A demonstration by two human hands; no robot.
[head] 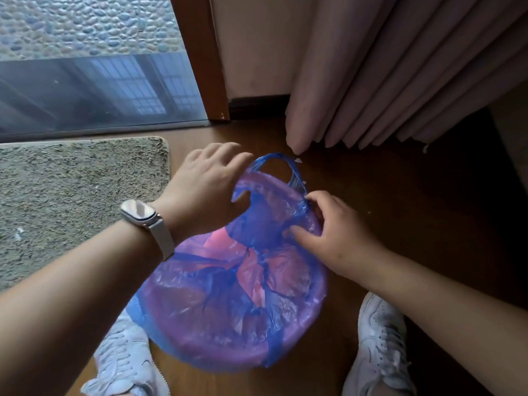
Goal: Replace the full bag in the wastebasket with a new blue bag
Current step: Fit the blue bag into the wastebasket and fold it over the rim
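A round pink wastebasket [228, 348] stands on the wooden floor between my feet. A thin blue bag [225, 292] lines it and is folded over most of the rim, with one handle loop [274, 160] sticking up at the far edge. My left hand [205, 190], with a watch on the wrist, holds the blue plastic at the far left rim. My right hand [340, 232] pinches the bag's edge against the far right rim. The basket's bottom shows pink through the plastic.
A shaggy beige mat [80, 201] lies to the left. A glass door [94, 87] with a brown wooden frame [205, 58] stands ahead, and pink curtains [385, 75] hang at the back right. White sneakers [377, 347] flank the basket.
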